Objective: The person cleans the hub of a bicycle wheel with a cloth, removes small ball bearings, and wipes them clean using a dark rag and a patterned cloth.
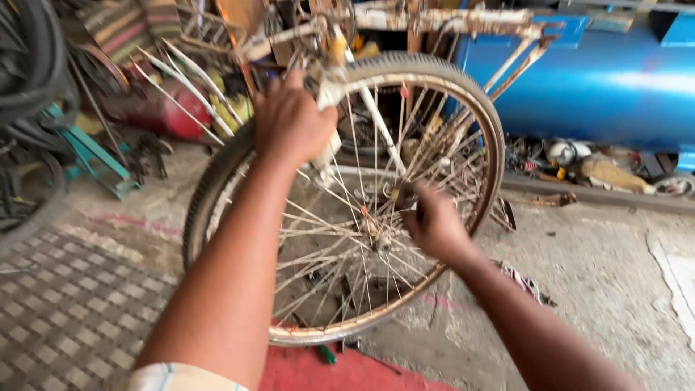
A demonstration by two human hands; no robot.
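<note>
A bicycle wheel (463,101) with a rusty rim, worn tyre and many thin spokes stands upright in front of me, mounted in a rusty frame (449,20). My left hand (289,123) grips a pale frame part near the top of the wheel. My right hand (434,224) is closed around a small dark tool at the spokes, close to the hub (376,235). The frame is blurred, so the tool's kind is unclear.
A large blue tank (608,80) lies behind on the right, with small parts scattered on the floor below it. Black tyres (29,80) hang at the left, near a red cylinder (174,112). A checkered mat (72,304) and a red mat (318,373) cover the concrete floor.
</note>
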